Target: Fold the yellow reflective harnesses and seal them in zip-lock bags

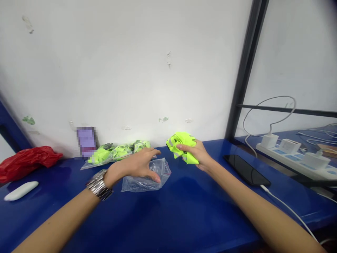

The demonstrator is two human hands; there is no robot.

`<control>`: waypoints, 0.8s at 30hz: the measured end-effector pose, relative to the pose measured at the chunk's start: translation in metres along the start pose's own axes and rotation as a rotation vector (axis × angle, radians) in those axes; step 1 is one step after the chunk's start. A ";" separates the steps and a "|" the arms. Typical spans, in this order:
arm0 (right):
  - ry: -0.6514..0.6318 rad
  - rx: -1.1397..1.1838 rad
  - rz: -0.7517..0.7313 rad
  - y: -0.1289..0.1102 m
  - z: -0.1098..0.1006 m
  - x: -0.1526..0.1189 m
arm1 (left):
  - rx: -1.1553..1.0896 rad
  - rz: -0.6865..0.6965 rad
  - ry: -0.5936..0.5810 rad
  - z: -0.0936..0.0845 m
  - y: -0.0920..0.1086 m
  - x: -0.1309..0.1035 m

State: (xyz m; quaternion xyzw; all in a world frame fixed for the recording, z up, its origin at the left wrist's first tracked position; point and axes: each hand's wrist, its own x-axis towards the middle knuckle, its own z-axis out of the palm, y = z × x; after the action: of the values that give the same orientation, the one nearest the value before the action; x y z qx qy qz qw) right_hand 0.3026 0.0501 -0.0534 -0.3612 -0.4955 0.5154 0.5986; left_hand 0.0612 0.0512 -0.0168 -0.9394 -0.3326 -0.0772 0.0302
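Observation:
My right hand (198, 154) grips a crumpled neon-yellow vest with grey reflective strips (181, 144), held just above the blue table (189, 214) near the wall. My left hand (138, 164), with a metal watch on the wrist, hovers with fingers spread over an empty clear zip bag (147, 181) lying flat on the table; the thumb touches the bag. Behind the left hand, a pile of bagged neon-yellow vests (116, 153) rests against the wall.
A black phone (246, 170) with a white cable lies to the right. A white power strip with chargers (292, 153) sits beyond a black frame post (240, 80). A red plastic bag (26, 160) and a white oblong object (21, 190) lie far left.

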 end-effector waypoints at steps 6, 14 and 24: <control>-0.014 -0.035 -0.008 0.003 -0.001 0.001 | -0.019 -0.115 -0.164 0.022 0.018 0.018; -0.160 0.002 0.088 0.002 0.009 -0.007 | 0.475 -0.117 0.437 0.041 0.013 -0.010; -0.370 0.079 0.148 0.006 0.029 -0.024 | 0.583 0.123 0.647 0.051 0.012 -0.013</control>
State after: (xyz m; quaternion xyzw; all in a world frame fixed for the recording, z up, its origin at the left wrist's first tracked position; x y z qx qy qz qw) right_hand 0.2733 0.0256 -0.0571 -0.2721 -0.5486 0.6345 0.4716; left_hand 0.0654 0.0396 -0.0690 -0.8372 -0.2571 -0.2683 0.4013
